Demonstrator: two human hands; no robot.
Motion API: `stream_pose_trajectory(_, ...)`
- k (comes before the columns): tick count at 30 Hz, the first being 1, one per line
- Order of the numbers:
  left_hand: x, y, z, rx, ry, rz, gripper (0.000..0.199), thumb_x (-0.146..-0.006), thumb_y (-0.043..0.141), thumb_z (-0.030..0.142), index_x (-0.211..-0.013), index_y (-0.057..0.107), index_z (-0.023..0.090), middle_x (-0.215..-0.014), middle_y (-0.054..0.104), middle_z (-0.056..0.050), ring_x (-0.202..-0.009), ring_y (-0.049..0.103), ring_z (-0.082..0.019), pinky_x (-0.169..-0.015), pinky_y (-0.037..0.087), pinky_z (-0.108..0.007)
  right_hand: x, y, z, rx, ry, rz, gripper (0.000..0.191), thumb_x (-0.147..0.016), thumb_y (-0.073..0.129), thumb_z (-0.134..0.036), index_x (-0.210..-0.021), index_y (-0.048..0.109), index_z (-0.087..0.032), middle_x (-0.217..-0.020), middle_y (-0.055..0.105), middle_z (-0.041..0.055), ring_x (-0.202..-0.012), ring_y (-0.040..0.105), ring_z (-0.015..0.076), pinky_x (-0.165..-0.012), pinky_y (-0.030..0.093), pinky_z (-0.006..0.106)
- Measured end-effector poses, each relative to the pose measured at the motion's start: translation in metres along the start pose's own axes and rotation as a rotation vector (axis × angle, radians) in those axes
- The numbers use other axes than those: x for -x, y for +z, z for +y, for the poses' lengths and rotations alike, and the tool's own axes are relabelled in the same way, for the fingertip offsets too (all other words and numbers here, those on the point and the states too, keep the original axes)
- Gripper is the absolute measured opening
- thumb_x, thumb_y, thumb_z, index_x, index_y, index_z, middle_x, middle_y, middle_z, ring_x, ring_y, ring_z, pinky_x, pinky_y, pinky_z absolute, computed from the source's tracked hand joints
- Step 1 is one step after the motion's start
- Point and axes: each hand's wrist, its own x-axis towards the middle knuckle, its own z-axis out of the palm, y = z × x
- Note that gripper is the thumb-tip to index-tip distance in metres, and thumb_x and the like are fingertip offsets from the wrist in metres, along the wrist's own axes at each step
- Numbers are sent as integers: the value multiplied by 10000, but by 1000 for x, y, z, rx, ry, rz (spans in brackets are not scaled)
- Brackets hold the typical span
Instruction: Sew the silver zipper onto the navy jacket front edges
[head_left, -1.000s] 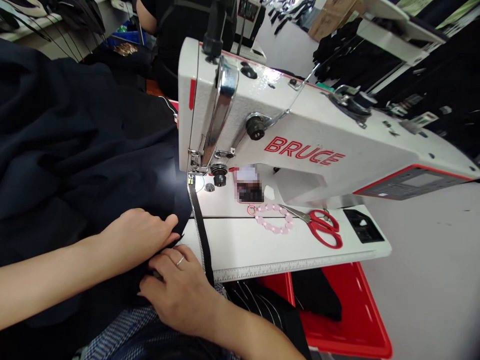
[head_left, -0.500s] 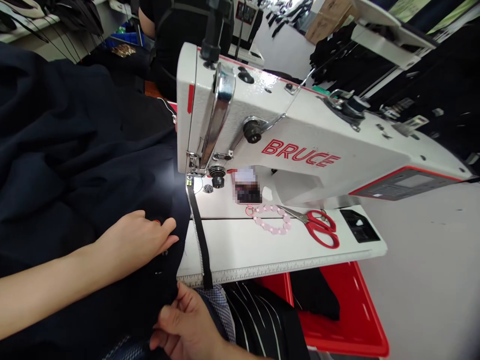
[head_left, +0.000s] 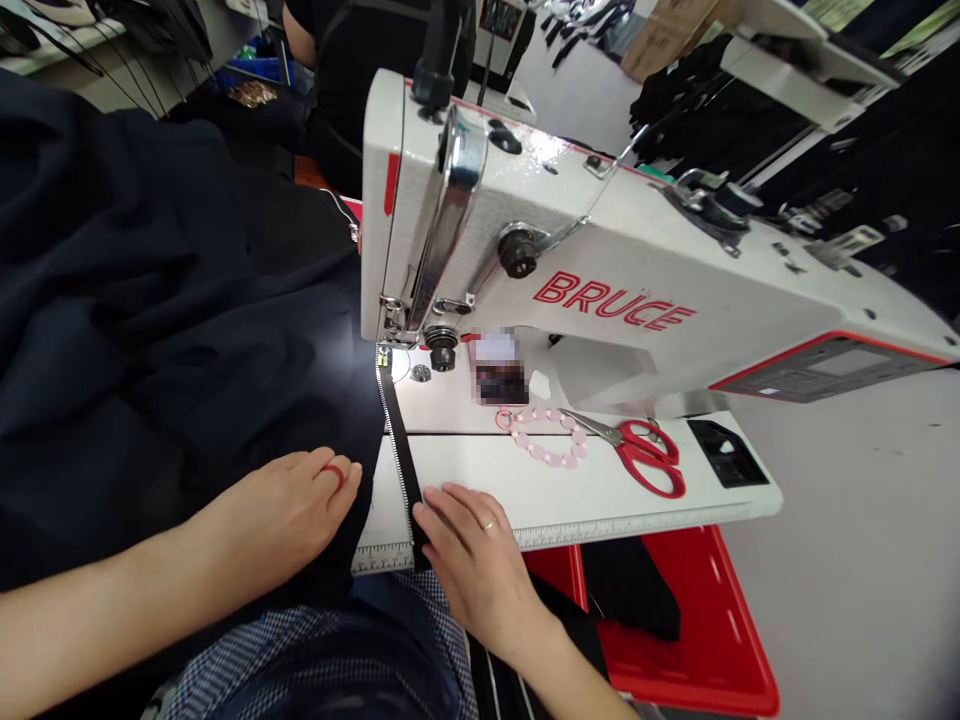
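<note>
1. Dark fabric: biggest item. Heaped and creased, fills 8 to 10 o'clock; its right edge reaches the needle area, where a lamp glow lights it.
2. Sewing machine: white, red "BRUCE" lettering, stretches from 11 round to 3 o'clock.
3. White bed: beneath the machine arm, centre to 4 o'clock; ruler scale along its near edge.
4. Red bin: 4 to 5 o'clock, beyond the near edge of the bed; black cloth inside.
5. Left hand: 8 o'clock, on the fabric near its right edge. Fingers curled in, red band on one; cannot tell if cloth is pinched beneath.
6. Right hand: 6 o'clock, palm down, fingers extended, ring on one. Fingertips touch the low end of the zipper tape; no grasp seen.
7. Zipper tape: black, pale teeth on its left side. Runs from the needle area down toward 7 o'clock, across the bed.
8. Scissors: red handles, 4 o'clock, flat on the bed, blades pointing to 10.
9. Pink bead loop: 5 o'clock of centre, just beside the scissor tips.
</note>
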Motion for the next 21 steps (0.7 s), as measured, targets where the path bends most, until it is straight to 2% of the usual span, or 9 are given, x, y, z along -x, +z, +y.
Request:
stream_pose_trajectory(3,13,2,7,-45,-29,100,405,-752,330,-10,-1073,568,58,-980,610,-143,-875,554,-243,-768,444,-380,4,-10,14,6,-110,-218,366,-880,472,-284,-1230,476,-177,-1261,520,70,-1180,408,237,-951,357,427)
stream_pose_trajectory(6,24,6,4,15,15,143,409,-797,308,4,-1129,536,72,-1074,593,-135,-971,535,-247,-846,439,-401,7,-11,17,24,-157,-261,367,-887,464,-323,-1234,469,-200,-1271,510,56,-1197,384,230,-989,291,444)
stream_pose_trajectory(10,27,8,-7,131,69,162,401,-841,326,47,-1189,507,128,-1152,580,-87,-1061,505,-223,-900,439,-383,-2,5,8,21,-70,-41,249,-849,523,-331,-1052,577,-197,-1046,604,68,-1031,488,216,-957,313,437)
stream_pose_trajectory(12,25,6,-11,143,132,194,381,-848,341,56,-1174,522,132,-1136,597,-73,-1061,513,-199,-905,449,-341,-10,12,1,-16,-39,63,138,-848,515,-270,-921,603,-193,-878,618,40,-878,530,176,-884,372,379)
stream_pose_trajectory(14,21,3,-14,148,182,223,340,-854,353,58,-1122,553,117,-1096,622,-76,-1020,539,-188,-878,471,-312,-18,14,-7,-76,-43,127,113,-856,489,-211,-849,597,-179,-759,608,14,-736,530,135,-792,405,319)
stream_pose_trajectory(18,14,-1,-16,227,141,278,270,-861,383,68,-1051,572,107,-996,663,-77,-924,577,-164,-813,509,-282,-30,9,-20,-203,-110,273,208,-883,398,-154,-947,594,-135,-700,628,7,-606,510,99,-716,411,287)
stream_pose_trajectory(21,9,-1,-17,311,86,314,253,-859,427,89,-1087,536,90,-871,676,-54,-838,597,-141,-757,529,-250,-35,4,-29,-220,-189,322,251,-878,370,-132,-951,611,-134,-713,649,13,-603,524,99,-706,416,284)
